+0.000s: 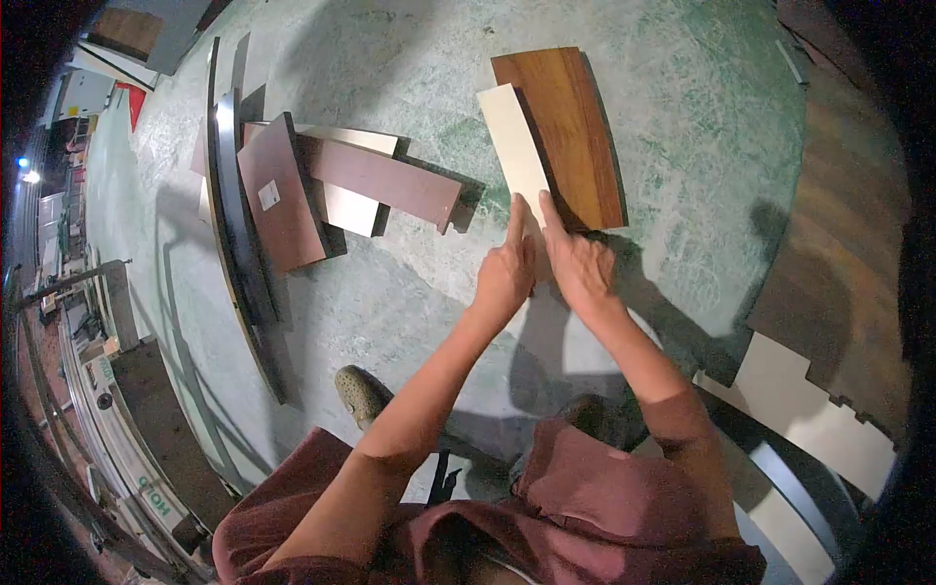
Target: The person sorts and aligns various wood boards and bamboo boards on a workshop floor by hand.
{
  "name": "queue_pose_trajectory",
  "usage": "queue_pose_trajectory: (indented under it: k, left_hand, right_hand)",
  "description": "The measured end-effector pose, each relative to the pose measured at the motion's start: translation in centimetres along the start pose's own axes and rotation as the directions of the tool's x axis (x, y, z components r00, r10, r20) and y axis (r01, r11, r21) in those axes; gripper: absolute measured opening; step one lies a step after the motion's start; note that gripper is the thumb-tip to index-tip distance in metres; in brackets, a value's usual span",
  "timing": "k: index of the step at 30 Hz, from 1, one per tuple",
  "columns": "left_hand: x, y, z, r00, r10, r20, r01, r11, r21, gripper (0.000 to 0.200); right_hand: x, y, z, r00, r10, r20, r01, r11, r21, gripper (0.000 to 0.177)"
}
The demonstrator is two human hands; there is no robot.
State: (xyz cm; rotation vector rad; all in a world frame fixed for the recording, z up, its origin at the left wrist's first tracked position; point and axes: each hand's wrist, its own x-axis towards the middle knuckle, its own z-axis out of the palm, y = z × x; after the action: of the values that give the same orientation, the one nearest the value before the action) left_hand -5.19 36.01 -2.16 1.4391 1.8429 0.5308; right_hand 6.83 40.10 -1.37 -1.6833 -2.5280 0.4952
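A narrow cream plank (513, 138) lies at a slight slant, its far end overlapping the left edge of a brown wood-grain plank (570, 136). My left hand (505, 273) is closed at the left side of its near end, forefinger stretched along the edge. On the right side my right hand (582, 265) grips the same end, its forefinger also pointing forward along the plank. Both thumbs and the undersides of the fingers are mostly hidden.
To the left lie a reddish-brown board (280, 195) with a white label, a mauve board (390, 180) over cream pieces, and a long dark strip (242, 224). Notched cream panels (804, 409) sit at lower right, beside a brown wood-look surface (838, 234). My shoe (361, 395) stands on the green-grey floor.
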Motion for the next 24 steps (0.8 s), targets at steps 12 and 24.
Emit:
queue_pose_trajectory:
  k: [12,24]
  left_hand:
    - [13.6,2.6,-0.4,0.988,0.155,-0.006,-0.153,0.981,0.121,0.07]
    - [1.4,2.2,3.5,0.991,0.099,0.093,-0.109,0.988,0.111,0.077]
  right_hand:
    - [11.0,4.2,-2.0,0.989,0.146,0.012,-0.146,0.989,0.005,0.045]
    - [-1.5,3.1,-1.7,0.968,0.2,0.153,-0.199,0.98,-0.026,0.056]
